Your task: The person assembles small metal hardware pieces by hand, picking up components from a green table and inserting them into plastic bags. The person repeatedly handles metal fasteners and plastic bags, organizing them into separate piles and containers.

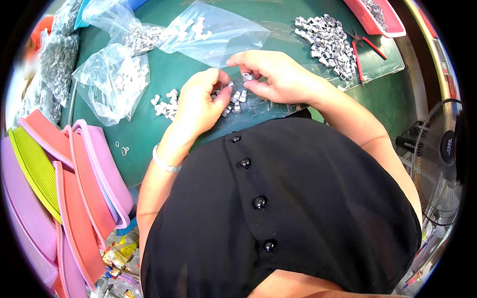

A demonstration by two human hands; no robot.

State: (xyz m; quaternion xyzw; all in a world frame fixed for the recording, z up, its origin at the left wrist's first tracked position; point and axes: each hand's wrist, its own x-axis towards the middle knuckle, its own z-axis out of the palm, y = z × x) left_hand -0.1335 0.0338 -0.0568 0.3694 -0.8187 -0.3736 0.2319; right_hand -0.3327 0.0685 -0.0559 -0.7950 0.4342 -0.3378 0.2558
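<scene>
My right hand pinches a small grey ring-shaped part between thumb and fingers, its opening facing up. Close by, my left hand is curled with thumb and forefinger nearly together; a tiny pale piece may be at the tips, too small to make out. Below and between both hands lies a small cluster of grey parts, partly hidden by my left thumb. Left of my left hand sits a little heap of small white parts on the green table.
Clear plastic bags with white and grey pieces lie at the back left. A large pile of grey parts, red-handled pliers and a pink bin are at the back right. Plastic baskets stand left; a fan stands right.
</scene>
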